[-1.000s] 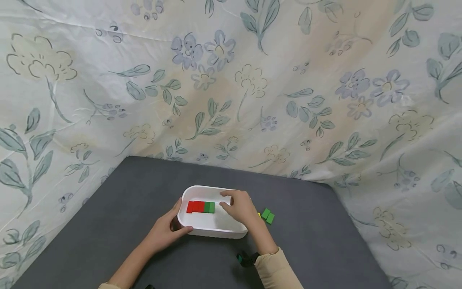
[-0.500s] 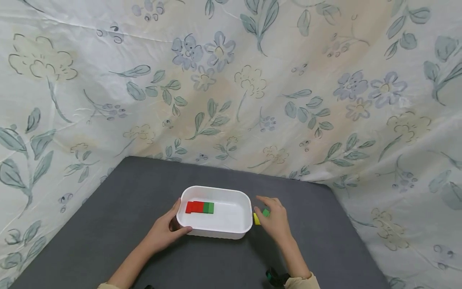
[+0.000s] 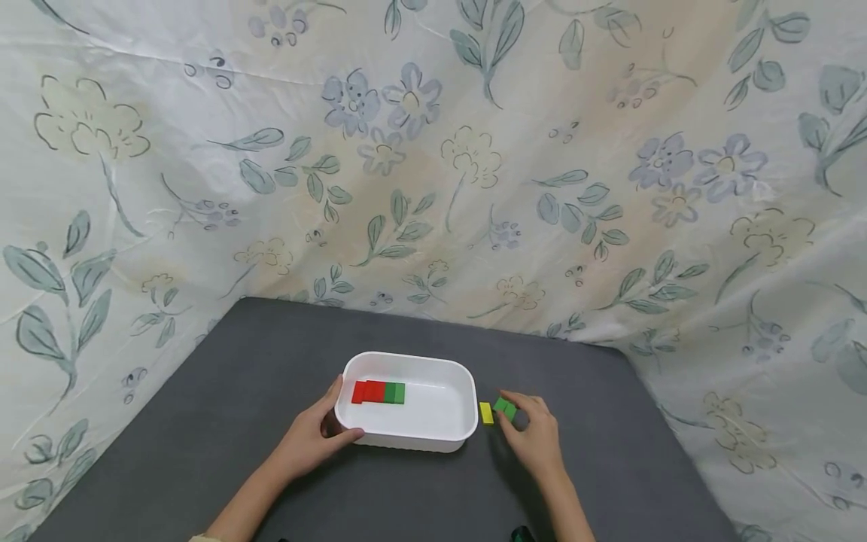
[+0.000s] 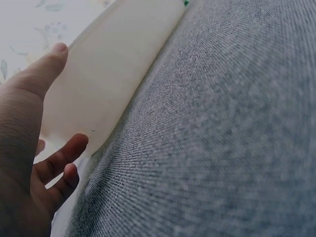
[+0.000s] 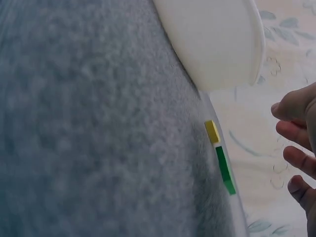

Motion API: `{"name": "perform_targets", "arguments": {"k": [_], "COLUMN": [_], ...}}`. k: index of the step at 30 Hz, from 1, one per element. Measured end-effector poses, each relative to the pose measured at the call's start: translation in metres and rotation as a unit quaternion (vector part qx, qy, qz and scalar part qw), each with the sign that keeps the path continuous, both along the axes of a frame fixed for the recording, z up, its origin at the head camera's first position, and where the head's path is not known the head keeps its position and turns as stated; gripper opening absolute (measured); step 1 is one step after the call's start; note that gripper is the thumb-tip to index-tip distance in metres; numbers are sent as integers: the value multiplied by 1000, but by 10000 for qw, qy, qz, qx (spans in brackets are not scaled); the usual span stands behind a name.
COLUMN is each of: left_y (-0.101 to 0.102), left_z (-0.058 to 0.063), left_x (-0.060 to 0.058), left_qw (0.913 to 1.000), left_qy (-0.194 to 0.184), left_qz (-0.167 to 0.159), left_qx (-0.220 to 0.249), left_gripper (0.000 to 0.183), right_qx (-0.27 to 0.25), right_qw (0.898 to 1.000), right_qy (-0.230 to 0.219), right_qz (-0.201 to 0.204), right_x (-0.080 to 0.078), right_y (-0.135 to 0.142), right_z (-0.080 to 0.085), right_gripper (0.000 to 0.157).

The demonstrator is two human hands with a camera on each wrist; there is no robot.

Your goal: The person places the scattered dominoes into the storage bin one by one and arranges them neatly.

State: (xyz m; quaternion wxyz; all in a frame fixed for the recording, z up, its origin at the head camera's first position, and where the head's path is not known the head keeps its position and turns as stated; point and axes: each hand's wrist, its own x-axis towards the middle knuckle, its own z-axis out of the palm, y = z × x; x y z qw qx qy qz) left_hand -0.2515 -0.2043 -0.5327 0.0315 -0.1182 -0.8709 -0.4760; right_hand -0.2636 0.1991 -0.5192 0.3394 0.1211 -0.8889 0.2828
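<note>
A white plastic tray (image 3: 433, 415) stands on the dark cloth, holding a row of red blocks (image 3: 369, 391) and green blocks (image 3: 394, 393) toward its left. My left hand (image 3: 310, 433) grips the tray's left end, thumb at the near side and fingers along the end wall; the left wrist view also shows this hand (image 4: 37, 133) against the tray wall. To the right, my right hand (image 3: 538, 433) hovers at two loose green blocks (image 3: 504, 408), thumb and forefinger parted. The right wrist view shows its fingers (image 5: 296, 158) apart from the green block (image 5: 224, 170).
One yellow block (image 3: 486, 413) lies between the tray's right end and the loose green blocks. Dark grey cloth (image 3: 379, 497) covers the table. A floral curtain (image 3: 433, 150) rises behind its far edge and along the sides.
My right hand has moved from over the tray rightward and down to the loose green blocks, uncovering the yellow block. My left hand has stayed on the tray.
</note>
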Motion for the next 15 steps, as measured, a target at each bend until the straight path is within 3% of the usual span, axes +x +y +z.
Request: {"name": "perform_targets", "arguments": {"k": [8, 15], "left_y": [2, 4], "left_z": [0, 2], "left_x": [1, 2], "left_qw": [10000, 9999], "left_qy": [3, 104], "left_qz": [-4, -8], "left_qx": [36, 3], "left_gripper": [109, 108], "right_qx": [21, -59], "right_qw": [9963, 9819], "right_qy": [-720, -1760], "right_qz": [-467, -697], "right_x": [7, 9], "right_y": [22, 36], "right_z": [-5, -5], "right_gripper": [44, 52]}}
